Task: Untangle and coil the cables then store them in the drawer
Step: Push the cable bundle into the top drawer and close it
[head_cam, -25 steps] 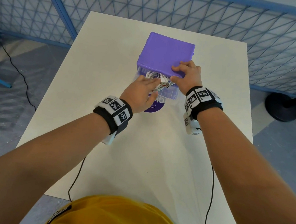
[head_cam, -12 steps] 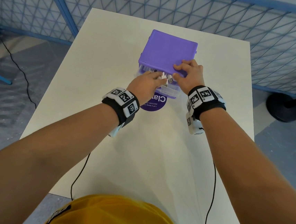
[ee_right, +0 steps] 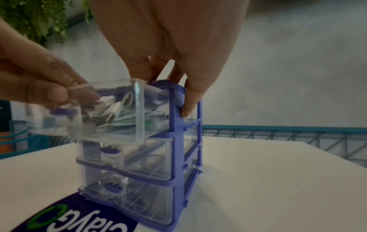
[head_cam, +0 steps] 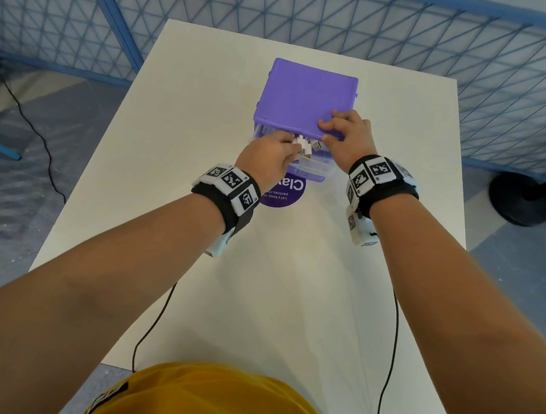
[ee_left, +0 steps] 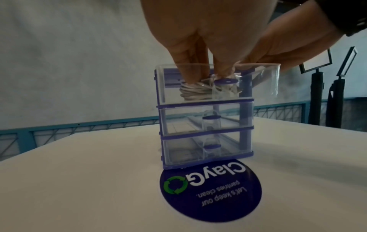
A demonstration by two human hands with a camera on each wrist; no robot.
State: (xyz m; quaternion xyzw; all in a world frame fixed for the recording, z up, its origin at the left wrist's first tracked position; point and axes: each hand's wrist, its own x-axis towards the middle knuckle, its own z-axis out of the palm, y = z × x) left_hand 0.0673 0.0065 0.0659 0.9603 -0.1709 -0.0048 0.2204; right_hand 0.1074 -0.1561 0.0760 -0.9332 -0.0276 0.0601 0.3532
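Note:
A purple drawer unit (head_cam: 309,96) with three clear drawers stands at the middle of the white table. Its top drawer (ee_left: 258,81) sticks out a little, with coiled white cables (ee_left: 192,94) inside and their plugs (head_cam: 306,145) showing at the opening. My left hand (head_cam: 280,150) reaches into that drawer. The fingers (ee_left: 188,70) touch the coil and the thumb sits at the clear front wall (ee_right: 123,100). My right hand (head_cam: 345,137) grips the unit's front right corner, fingers on the purple top and thumb (ee_right: 188,106) on the side frame.
A round purple sticker (head_cam: 283,191) lies on the table (head_cam: 208,100) just in front of the unit. The two lower drawers (ee_left: 198,122) are closed. A blue mesh fence (head_cam: 479,59) runs behind the table. Black stand bases (head_cam: 519,197) sit on the floor at the right.
The top drawer has slid back into the unit under my left hand, so less of the cables shows. My right hand has stayed on the unit's top.

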